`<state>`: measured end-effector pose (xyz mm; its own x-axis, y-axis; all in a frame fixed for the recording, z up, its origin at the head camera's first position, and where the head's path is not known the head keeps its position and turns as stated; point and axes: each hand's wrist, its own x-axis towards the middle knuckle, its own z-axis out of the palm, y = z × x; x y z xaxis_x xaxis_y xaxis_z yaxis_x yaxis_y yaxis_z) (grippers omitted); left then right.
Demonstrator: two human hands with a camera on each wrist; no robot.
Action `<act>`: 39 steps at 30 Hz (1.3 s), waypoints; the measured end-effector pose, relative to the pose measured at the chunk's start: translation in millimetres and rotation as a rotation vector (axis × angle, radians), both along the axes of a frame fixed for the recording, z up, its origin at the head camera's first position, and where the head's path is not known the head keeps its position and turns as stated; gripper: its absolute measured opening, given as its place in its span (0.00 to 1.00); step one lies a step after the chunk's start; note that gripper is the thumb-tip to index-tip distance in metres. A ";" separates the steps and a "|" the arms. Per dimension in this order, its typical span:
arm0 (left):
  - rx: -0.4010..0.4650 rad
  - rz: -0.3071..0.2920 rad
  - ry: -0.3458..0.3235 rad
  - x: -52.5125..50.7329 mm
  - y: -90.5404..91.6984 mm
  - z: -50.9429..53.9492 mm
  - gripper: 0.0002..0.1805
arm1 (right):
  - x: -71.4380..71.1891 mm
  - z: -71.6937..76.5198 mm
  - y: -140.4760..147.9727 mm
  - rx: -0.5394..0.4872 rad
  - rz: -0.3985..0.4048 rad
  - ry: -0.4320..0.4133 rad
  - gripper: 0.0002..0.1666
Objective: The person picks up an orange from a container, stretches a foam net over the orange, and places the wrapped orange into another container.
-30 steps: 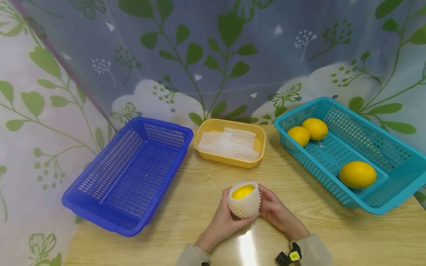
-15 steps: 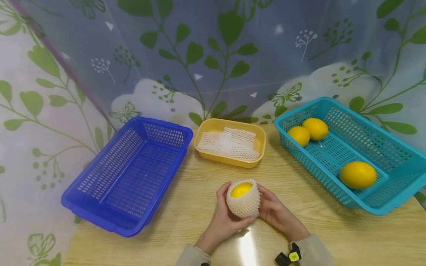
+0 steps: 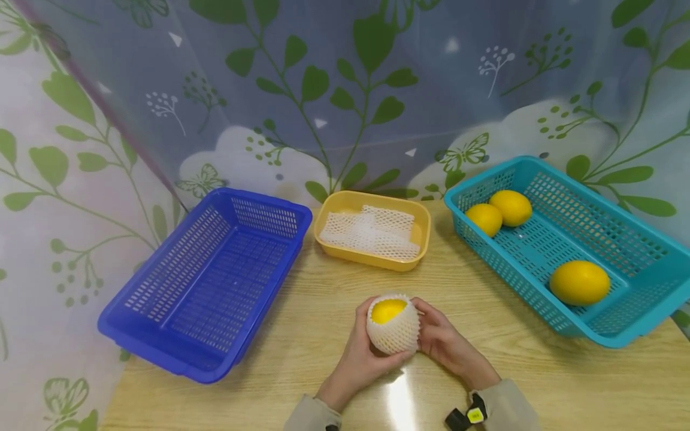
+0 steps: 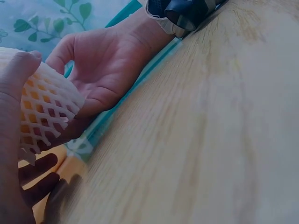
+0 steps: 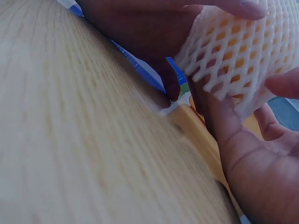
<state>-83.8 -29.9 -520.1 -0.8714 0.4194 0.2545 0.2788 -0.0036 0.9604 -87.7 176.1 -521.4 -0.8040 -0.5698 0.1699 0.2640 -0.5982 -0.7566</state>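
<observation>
A yellow fruit (image 3: 389, 310) sits in a white foam net (image 3: 396, 335), its top uncovered, held above the table between both hands. The left hand (image 3: 362, 353) grips the netted fruit from the left, thumb across the near side. On the right side, the right hand (image 3: 450, 344) has its fingers curled round the net's edge. In the left wrist view the net (image 4: 46, 102) lies between the left thumb and the right hand (image 4: 105, 70). The right wrist view shows the net's lower edge (image 5: 233, 60) over the right hand's fingers.
A blue basket (image 3: 215, 287) stands empty at the left. Behind the hands, a yellow tray (image 3: 372, 261) holds white foam nets (image 3: 369, 233). At the right, a teal basket (image 3: 517, 272) contains three yellow fruits (image 3: 579, 283). A patterned curtain (image 3: 334, 90) hangs behind.
The netted fruit has tilted and shifted slightly left between the hands, which have moved only a little. Both hands keep hold of it.
</observation>
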 end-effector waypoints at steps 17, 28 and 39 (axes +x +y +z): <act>-0.074 0.033 -0.044 0.7 -0.1 0.3 0.47 | -0.2 2.0 -0.2 0.038 -0.020 0.020 0.31; -0.006 0.069 0.121 0.0 0.1 -1.1 0.55 | 0.1 1.9 -1.0 0.053 -0.023 0.012 0.37; 0.011 0.043 0.011 -0.8 1.8 1.0 0.54 | 1.4 2.0 1.1 0.086 -0.046 -0.023 0.39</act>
